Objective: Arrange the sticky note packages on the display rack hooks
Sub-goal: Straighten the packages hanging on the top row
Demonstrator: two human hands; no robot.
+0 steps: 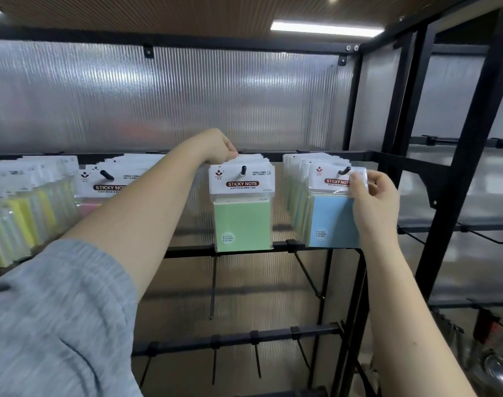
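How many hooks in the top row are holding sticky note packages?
4: yellow packages far left, pink behind the left arm, green centre, blue right. Further hooks left of the frame may be hidden.

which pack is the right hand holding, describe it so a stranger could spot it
On the black display rack, follow the top row of hooks to the rightmost loaded one. The front pack there, the blue sticky note package, is pinched at its header by the right hand. Its neighbours are green, pink and yellow.

A shop display: a black hook rack (324,329) hung with rows of sticky note packages (241,204).
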